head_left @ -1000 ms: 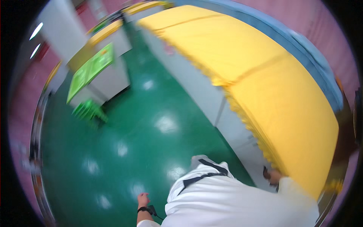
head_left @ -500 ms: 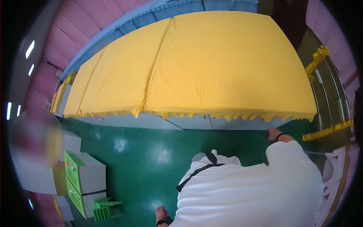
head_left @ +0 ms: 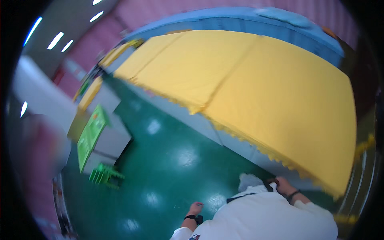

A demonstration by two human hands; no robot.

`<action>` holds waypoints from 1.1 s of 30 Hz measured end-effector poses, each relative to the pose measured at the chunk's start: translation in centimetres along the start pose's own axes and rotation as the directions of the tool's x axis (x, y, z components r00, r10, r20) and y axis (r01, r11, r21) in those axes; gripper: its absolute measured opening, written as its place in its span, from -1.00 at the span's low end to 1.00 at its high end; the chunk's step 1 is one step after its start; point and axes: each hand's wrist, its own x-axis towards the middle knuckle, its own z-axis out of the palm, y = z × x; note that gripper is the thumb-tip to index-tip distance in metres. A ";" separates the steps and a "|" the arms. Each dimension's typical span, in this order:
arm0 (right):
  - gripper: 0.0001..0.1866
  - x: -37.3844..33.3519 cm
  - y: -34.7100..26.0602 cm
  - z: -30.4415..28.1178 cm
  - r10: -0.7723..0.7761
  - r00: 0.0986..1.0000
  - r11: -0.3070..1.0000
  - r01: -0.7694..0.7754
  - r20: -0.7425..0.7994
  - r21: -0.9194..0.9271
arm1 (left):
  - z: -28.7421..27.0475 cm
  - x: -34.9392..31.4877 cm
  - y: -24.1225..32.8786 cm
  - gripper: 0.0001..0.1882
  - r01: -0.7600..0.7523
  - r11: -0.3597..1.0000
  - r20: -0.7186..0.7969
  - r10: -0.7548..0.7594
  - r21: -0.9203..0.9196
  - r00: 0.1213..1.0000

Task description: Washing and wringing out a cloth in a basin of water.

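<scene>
My right hand (head_left: 284, 186) is low beside the front of the yellow-covered bed (head_left: 288, 92). Its fingers close round a small dark brown thing (head_left: 272, 182), which is too blurred to name. My left hand (head_left: 196, 207) hangs over the green floor (head_left: 172, 160), away from any furniture. Its fingers are loosely bent, and I see nothing in them. Dark bands circle both wrists. A grey shoe tip (head_left: 249, 181) shows beyond my white top, near my right hand.
A ruffled yellow cover hangs over the pale panels (head_left: 236, 150) of the bed. Blue-covered bedding (head_left: 224, 22) lies behind it. To the left stand green-topped white units (head_left: 94, 132) and a green chair (head_left: 106, 176). Yellow-and-metal rails (head_left: 360, 176) stand at the right.
My view has swung left, so the bed now slants down to the right. My right hand is closer to my body and still holds the brown thing. More of the floor shows.
</scene>
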 end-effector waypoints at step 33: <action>-0.69 48.7 -38.5 10.2 -0.008 0.920 0.893 0.183 0.393 -0.411 | -21.6 15.1 -14.7 -0.79 0.287 0.694 -0.148 -0.495 -0.660 0.856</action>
